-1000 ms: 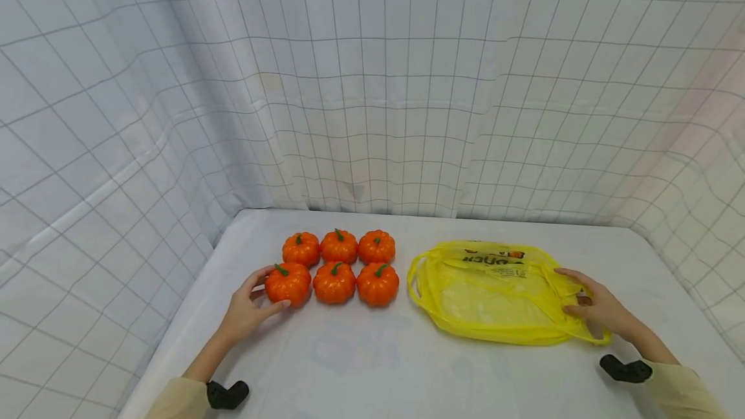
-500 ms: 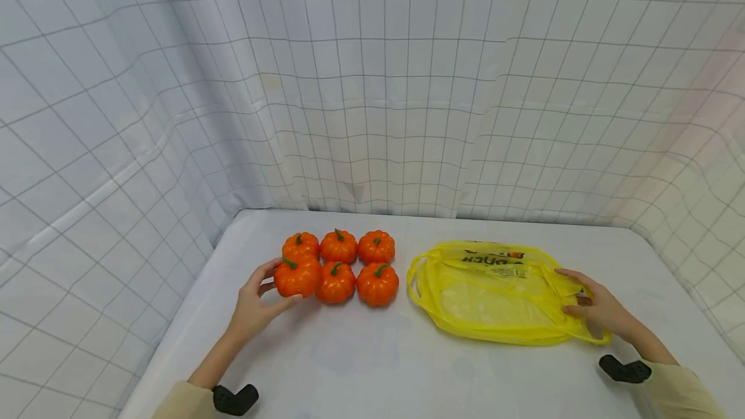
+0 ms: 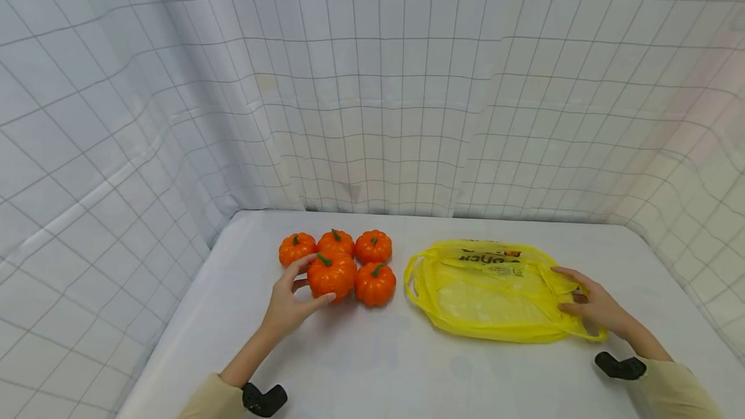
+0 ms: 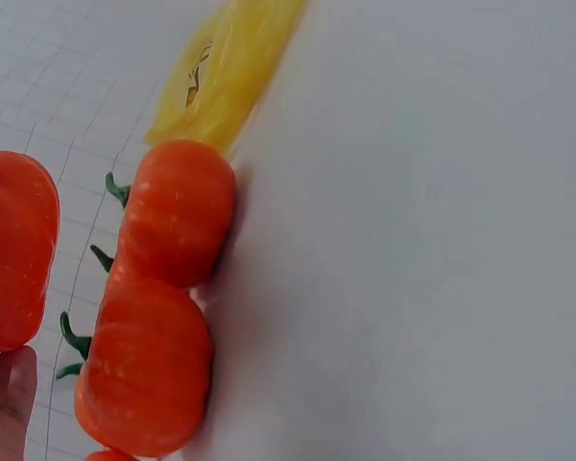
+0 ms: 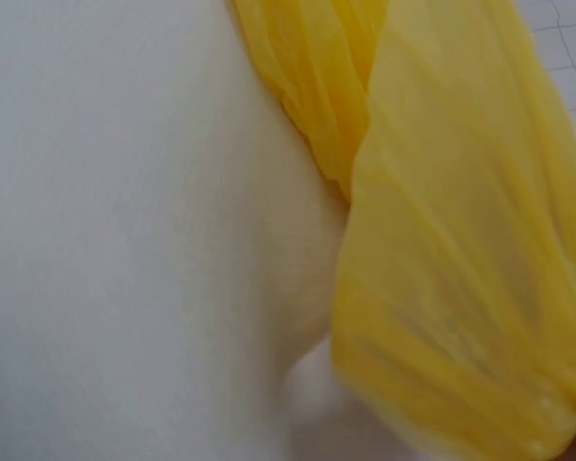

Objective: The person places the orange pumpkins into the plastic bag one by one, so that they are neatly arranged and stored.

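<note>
In the head view my left hand (image 3: 291, 299) grips a small orange pumpkin (image 3: 334, 277) with a green stem, fingers and thumb round its sides. The left wrist view shows this pumpkin (image 4: 14, 254) raised off the table, apart from those standing below. Held up, it covers the place of the front-row middle pumpkin. Another pumpkin (image 3: 375, 285) stands just right of it. Over on the right, my right hand (image 3: 599, 306) holds the right end of a yellow plastic bag (image 3: 495, 302), which lies flat with its mouth spread. Yellow film (image 5: 470, 240) hides most of that hand in the right wrist view.
Behind the held pumpkin is a back row of pumpkins: a left one (image 3: 297, 249), a middle one (image 3: 335, 242) and a right one (image 3: 374, 247). The white table (image 3: 419, 374) ends at a gridded white curtain (image 3: 372, 115) at the back and sides.
My left hand has lifted the front-left pumpkin off the table and carried it to the right, over the front-row middle one. The right hand and the bag stay in place.
</note>
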`<state>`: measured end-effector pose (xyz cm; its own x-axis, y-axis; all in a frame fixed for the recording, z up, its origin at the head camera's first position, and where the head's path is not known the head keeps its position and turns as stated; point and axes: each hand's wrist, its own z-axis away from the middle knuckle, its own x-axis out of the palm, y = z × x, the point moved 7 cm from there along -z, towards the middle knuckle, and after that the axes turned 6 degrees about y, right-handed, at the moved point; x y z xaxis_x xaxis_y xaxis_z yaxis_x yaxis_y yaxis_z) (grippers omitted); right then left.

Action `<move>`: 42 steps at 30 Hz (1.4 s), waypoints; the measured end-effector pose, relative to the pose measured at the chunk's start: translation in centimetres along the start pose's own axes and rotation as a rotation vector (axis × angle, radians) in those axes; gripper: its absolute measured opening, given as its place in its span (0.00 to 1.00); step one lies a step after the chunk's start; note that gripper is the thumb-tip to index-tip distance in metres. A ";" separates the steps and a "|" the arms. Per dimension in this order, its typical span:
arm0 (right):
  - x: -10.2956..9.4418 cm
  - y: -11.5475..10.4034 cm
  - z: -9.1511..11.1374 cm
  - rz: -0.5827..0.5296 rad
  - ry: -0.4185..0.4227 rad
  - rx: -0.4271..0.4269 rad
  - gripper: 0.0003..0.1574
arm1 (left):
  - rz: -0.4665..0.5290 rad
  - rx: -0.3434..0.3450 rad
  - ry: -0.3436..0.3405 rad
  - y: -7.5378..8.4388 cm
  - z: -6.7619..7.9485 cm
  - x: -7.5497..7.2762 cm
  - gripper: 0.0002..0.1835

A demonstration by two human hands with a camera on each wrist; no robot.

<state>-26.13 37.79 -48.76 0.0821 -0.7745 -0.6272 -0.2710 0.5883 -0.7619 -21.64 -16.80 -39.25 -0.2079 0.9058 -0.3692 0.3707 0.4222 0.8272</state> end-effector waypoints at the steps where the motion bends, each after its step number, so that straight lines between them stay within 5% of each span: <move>1: 0.0 0.1 0.0 0.003 0.000 0.006 0.44 | 0.004 0.005 -0.002 -0.2 -0.1 0.5 0.36; 7: 0.0 0.5 0.1 0.008 -0.008 0.035 0.44 | 0.028 -0.009 -0.033 -2.1 -0.6 3.5 0.38; 18: 0.0 0.4 -0.3 0.016 -0.014 0.071 0.46 | 0.103 0.056 -0.124 0.6 -1.5 9.3 0.37; 30: 0.0 1.2 -0.3 0.034 -0.013 0.105 0.47 | 0.173 0.027 -0.227 3.5 -3.7 15.1 0.38; 42: 0.1 1.5 -0.2 -0.009 0.001 0.090 0.46 | 0.240 0.025 -0.304 4.9 -3.9 21.2 0.38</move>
<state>-26.73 38.54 -49.90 0.0826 -0.7799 -0.6204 -0.1833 0.6000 -0.7787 -27.73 4.30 -41.37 0.1640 0.9466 -0.2777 0.3989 0.1938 0.8963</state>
